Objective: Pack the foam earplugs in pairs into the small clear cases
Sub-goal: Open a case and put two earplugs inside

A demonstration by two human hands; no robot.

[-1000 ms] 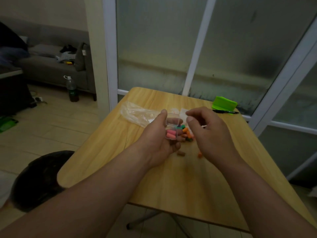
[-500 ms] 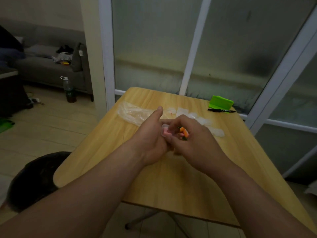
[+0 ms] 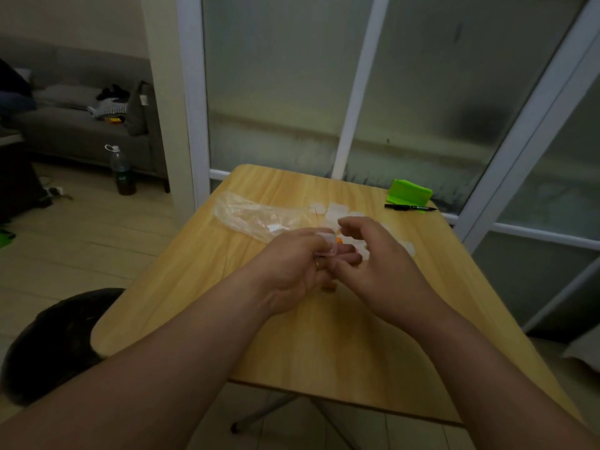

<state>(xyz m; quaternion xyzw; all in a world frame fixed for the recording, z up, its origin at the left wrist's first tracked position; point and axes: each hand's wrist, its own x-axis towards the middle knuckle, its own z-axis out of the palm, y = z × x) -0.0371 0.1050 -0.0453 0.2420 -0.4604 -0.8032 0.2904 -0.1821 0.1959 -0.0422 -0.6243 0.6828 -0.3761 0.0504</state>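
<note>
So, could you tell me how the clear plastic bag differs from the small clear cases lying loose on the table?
The plastic bag is one large, soft, crumpled piece; the loose cases are several small, squarish ones. The bag lies beyond the left hand, which grips a further case; the loose cases lie beyond the right hand. Both are see-through and rest on the table.

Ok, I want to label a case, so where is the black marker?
In the head view, the black marker lies near the table's far right corner, just in front of the green object, beyond the right hand.
</note>
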